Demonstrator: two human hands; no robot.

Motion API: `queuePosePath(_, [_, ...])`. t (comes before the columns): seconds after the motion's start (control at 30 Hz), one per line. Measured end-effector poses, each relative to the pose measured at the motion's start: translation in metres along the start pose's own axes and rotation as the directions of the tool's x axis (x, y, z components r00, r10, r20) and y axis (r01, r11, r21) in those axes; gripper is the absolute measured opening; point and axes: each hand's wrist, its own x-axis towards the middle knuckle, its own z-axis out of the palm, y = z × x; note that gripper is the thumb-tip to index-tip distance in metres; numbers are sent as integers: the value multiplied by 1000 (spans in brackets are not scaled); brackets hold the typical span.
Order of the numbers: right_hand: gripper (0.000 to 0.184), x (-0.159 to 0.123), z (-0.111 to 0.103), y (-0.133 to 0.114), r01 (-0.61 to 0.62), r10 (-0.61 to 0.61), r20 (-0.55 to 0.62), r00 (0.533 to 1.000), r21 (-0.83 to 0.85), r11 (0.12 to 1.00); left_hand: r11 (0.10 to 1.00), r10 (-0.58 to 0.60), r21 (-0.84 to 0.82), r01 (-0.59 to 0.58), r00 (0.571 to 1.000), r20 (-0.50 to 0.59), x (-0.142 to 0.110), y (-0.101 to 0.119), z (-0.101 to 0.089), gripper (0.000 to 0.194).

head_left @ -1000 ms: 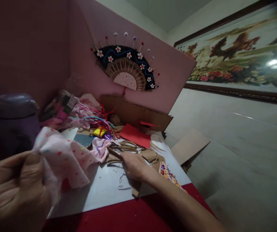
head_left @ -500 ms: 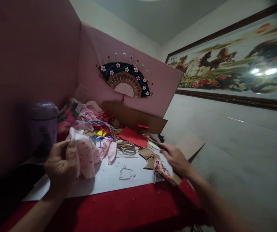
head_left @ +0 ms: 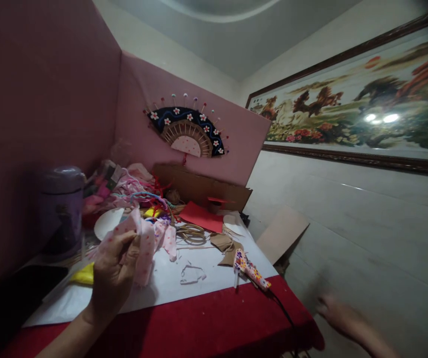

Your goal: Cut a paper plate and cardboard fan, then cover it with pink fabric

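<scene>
My left hand [head_left: 119, 271] pinches a piece of pink dotted cloth [head_left: 144, 248] and holds it up over the left part of the white sheet [head_left: 169, 283]. The cloth hangs loosely from the fingers. Off the table's right edge, low in the view, is my right hand [head_left: 335, 311]. Motion smears its fingers, so I cannot make out whether they hold anything. Nearest to it on the table lies a flower-patterned glue gun [head_left: 251, 271], its cord running over the edge. Cardboard scraps [head_left: 226, 243] and a coil of brown cord [head_left: 191, 233] lie behind.
At the left stands a purple lidded cup [head_left: 62, 209], with a yellow packet [head_left: 82, 274] in front. Ribbons and cloth [head_left: 131, 186] are heaped at the back beside red paper [head_left: 202, 216]. A decorated fan [head_left: 187, 129] hangs on the pink panel. A board [head_left: 283, 236] leans at the right.
My right hand has moved from the cardboard scraps to beyond the table's right edge; the brown strip it held is no longer visible there. My left hand has shifted right with the cloth.
</scene>
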Motion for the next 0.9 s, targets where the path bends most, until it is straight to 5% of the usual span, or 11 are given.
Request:
queuePosePath(0.1, [29,19,-12,-58,131,-133,46,990,50,990,988,149,35,-153,984,96,-6,-5,4,13])
queuePosePath(0.23, [35,39,-22,-158,362,-363,8,932,60,930,928,363,-17,-372,893,265,-12,-7,11,10])
queuePosePath(0.47, [23,93,6,-286,550,-554,25,832,-165,819,900,392,-13,-436,795,462,-21,-2,20,19])
queuePosePath(0.7, [26,132,34,-325,584,-569,135,811,-237,776,863,443,2,-506,757,481,-20,-4,24,21])
queuePosePath(0.9, [25,155,21,-312,460,-489,-69,870,-247,853,885,402,15,-465,781,479,-21,-11,27,20])
